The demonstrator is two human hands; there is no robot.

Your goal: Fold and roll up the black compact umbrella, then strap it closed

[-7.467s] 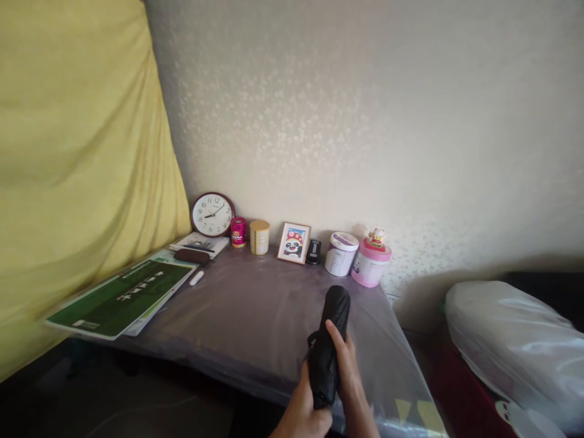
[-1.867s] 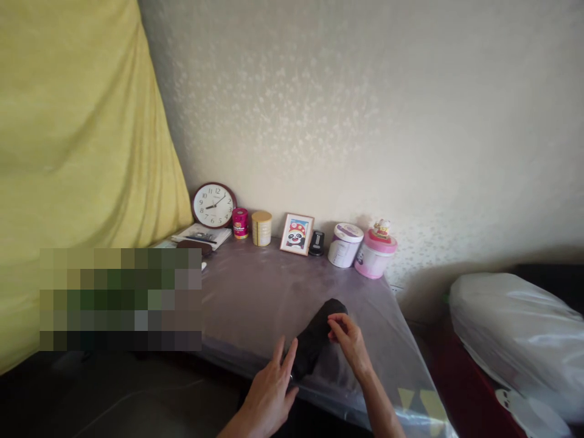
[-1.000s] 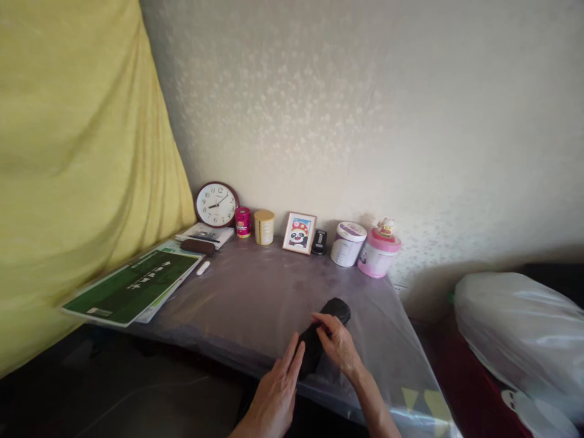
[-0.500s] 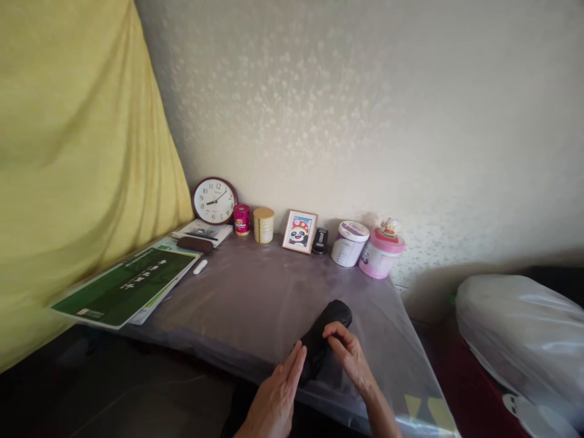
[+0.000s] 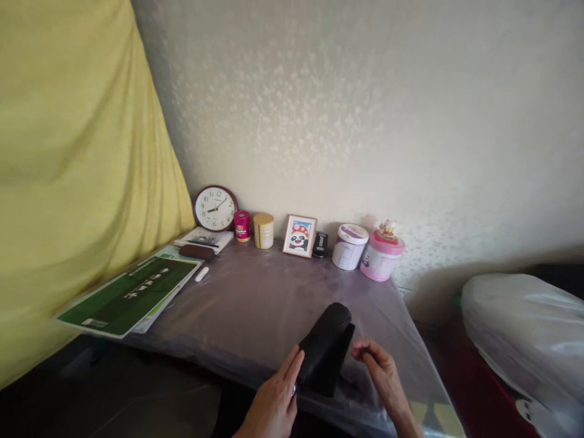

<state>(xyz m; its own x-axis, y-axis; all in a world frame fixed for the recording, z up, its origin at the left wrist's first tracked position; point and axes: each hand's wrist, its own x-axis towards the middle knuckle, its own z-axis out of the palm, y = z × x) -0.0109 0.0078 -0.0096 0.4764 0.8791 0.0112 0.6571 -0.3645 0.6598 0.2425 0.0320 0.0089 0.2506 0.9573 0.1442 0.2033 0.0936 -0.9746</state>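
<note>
One folded black umbrella [image 5: 327,348] lies lengthwise, far end toward wall.

A folded black umbrella [image 5: 327,348] lies flat near the table's front edge. Its rounded end points toward the wall.

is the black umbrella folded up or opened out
Folded: the black umbrella lies as a compact dark bundle on the table, no canopy spread.

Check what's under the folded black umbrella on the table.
The umbrella lies on the clear plastic sheet covering the grey table. Its underside is hidden. Left hand touches its near end; right hand sits just beside it.
</note>
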